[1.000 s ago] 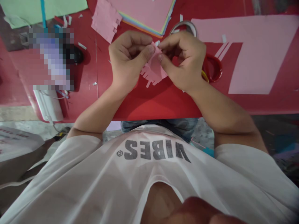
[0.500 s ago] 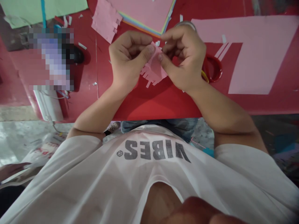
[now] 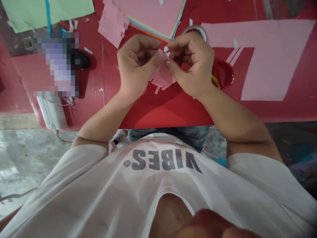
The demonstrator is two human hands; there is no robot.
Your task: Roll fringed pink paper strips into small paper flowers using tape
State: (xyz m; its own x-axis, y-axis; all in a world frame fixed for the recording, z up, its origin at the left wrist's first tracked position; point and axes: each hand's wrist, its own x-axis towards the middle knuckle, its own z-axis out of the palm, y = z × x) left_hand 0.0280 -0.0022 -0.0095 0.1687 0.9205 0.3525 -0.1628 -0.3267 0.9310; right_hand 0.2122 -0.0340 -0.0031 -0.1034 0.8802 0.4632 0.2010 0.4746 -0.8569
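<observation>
My left hand [image 3: 136, 64] and my right hand [image 3: 192, 62] meet above a red table [image 3: 160, 109]. Both pinch a small piece of pink paper with a fringed edge [image 3: 162, 76], thumbs on top and fingers curled behind it. The cut strips hang toward me. Red-handled scissors [image 3: 224, 72] lie just right of my right hand, partly hidden by it. A tape roll [image 3: 195, 29] shows behind the knuckles.
A stack of coloured sheets [image 3: 153, 15] topped in pink lies at the back. Another fringed pink piece [image 3: 111, 24] sits to its left, a large cut pink sheet [image 3: 269, 56] at right, a green sheet [image 3: 49, 10] far left. Paper scraps dot the table. A white power strip [image 3: 52, 112] hangs at the left edge.
My hands have stayed on the fringed paper, with the right fingers shifting slightly on its top edge. A person at the lower left has moved out of sight.
</observation>
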